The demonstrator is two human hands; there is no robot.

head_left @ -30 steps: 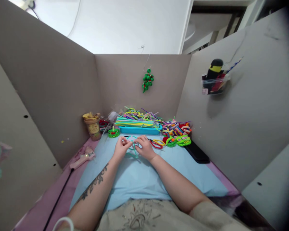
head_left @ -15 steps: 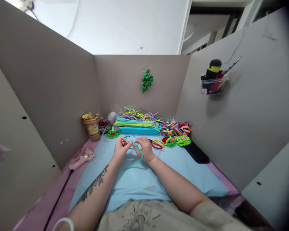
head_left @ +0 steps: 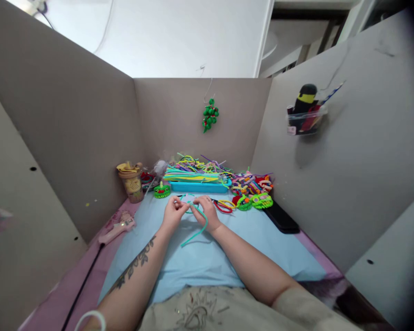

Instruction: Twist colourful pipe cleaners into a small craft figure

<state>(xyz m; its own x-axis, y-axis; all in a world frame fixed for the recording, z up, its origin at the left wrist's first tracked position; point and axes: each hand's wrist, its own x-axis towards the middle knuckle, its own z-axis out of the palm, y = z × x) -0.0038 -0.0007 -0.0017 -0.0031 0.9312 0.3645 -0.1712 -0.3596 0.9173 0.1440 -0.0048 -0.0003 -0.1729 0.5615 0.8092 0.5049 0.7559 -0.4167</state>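
A teal pipe cleaner (head_left: 197, 231) is pinched between my left hand (head_left: 173, 214) and my right hand (head_left: 205, 211), over a light blue mat (head_left: 207, 257). Part of it is bent into a loop near the fingertips, and its free tail hangs down toward me between my wrists. Just beyond my hands stands a blue tray (head_left: 197, 186) heaped with pipe cleaners of many colours.
Grey cardboard walls close in three sides. A tan cup (head_left: 131, 181) and a pink glue gun (head_left: 116, 226) are on the left. Green finished pieces (head_left: 251, 201) and a black flat object (head_left: 281, 220) lie on the right. A green ornament (head_left: 210, 114) hangs on the back wall.
The pipe cleaner's tail has swung out from under my hands and now hangs long toward me. Both hands stayed in place, fingers working the loop.
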